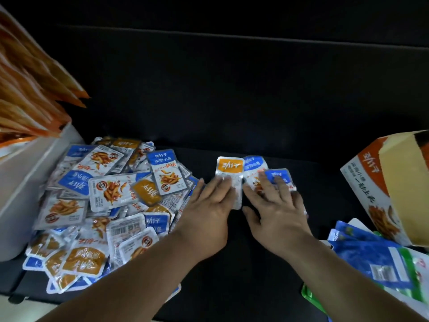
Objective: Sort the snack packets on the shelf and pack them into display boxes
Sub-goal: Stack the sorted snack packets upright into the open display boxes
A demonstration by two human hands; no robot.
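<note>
A heap of small snack packets point(109, 196), some with blue tops and some with orange, lies on the dark shelf at the left. My left hand point(209, 205) lies flat with straight fingers on an orange-topped packet point(229, 168) at the centre. Right beside it, my right hand point(276, 205) presses flat on two blue-topped packets point(254, 163), which overlap under the fingers. An open display box point(380, 189) with an orange and white printed side stands tilted at the far right.
A white bin point(25, 173) holding upright orange packets stands at the far left. Larger blue and green bags point(371, 256) lie at the lower right below the display box. The dark shelf point(232, 101) runs back behind the hands.
</note>
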